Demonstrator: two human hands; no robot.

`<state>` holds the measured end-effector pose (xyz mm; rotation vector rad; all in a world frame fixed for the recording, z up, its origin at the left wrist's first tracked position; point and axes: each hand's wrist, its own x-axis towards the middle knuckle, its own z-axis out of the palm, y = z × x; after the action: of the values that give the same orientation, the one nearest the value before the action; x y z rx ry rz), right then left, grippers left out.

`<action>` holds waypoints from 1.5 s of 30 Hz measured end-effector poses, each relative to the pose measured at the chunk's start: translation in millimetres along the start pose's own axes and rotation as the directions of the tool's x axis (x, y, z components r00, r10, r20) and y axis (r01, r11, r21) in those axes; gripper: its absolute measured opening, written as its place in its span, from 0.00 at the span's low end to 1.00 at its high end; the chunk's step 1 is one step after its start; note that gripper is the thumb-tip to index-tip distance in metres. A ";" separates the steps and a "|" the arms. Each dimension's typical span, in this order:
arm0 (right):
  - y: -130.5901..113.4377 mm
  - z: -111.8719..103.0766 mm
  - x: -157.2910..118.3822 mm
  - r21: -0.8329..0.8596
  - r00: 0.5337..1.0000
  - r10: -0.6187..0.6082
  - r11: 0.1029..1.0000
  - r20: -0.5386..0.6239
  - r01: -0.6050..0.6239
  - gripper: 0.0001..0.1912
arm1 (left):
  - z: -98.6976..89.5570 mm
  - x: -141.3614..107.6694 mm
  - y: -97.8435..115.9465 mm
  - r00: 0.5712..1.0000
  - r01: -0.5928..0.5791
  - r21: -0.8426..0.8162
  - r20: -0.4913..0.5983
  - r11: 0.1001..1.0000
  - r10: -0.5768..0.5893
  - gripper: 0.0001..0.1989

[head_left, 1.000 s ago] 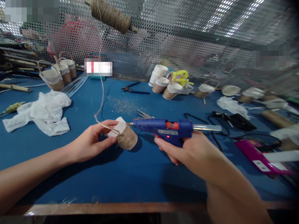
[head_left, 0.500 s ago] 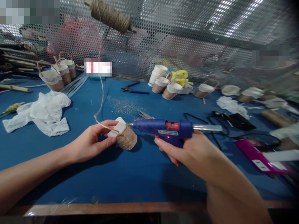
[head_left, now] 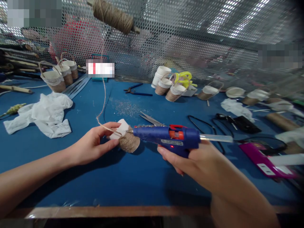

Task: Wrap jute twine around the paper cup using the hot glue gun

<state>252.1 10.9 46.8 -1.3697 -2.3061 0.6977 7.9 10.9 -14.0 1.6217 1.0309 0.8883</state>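
On head cam I've got my L hand (head_left: 95, 144) closed, thumb + fingers pinching the white end of a small tilted cup wrapped in brown twine (head_left: 129, 142), low over the blue tabletop (head_left: 133, 186), L of ctr. My R hand (head_left: 190, 158) is gripping a blue plastic hot-glue gun w/ red light (head_left: 163, 134), clear stick out its rear, nozzle at the cup's wrapped side nr the white end. Thin brown twine strand (head_left: 104, 95) runs up from cup twd the fat brown twine spool (head_left: 114, 16). Silver metal scissors (head_left: 152, 119) lie just behind gun; blue-handled pliers (head_left: 139, 91) farther back; crumpled white cloth (head_left: 45, 110) far L.
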 end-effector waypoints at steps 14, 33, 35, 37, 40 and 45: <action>-5.4 4.6 -2.9 -0.107 0.999 -0.005 0.994 0.045 0.010 0.16 | -0.2 -0.1 0.5 1.000 -0.016 -0.008 0.016 1.000 0.016 0.15; -4.7 -3.3 12.6 0.041 0.976 0.214 0.976 0.049 -0.216 0.16 | -0.2 0.9 0.8 0.999 -0.043 0.032 -0.007 0.999 0.043 0.09; -2.5 -3.4 12.7 0.061 0.973 0.220 0.973 0.066 -0.224 0.16 | -0.2 0.8 0.8 0.999 -0.049 0.034 -0.005 0.998 0.049 0.09; -0.7 -3.0 12.8 0.083 0.974 0.216 0.972 0.069 -0.222 0.14 | -0.2 0.6 1.0 0.999 -0.050 0.034 -0.001 0.998 0.050 0.10; -0.1 -2.0 14.0 0.094 0.977 0.201 0.974 0.070 -0.207 0.14 | -0.5 0.3 1.4 0.999 -0.049 0.034 0.006 0.998 0.049 0.11; -2.2 -1.9 16.5 0.108 0.971 0.225 0.966 0.087 -0.233 0.16 | -0.9 0.4 1.6 0.998 -0.051 0.042 0.023 0.998 0.050 0.12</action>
<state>243.9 25.0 50.7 -1.5950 -2.1418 0.9543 7.5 11.4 -12.2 1.6966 1.0036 0.8852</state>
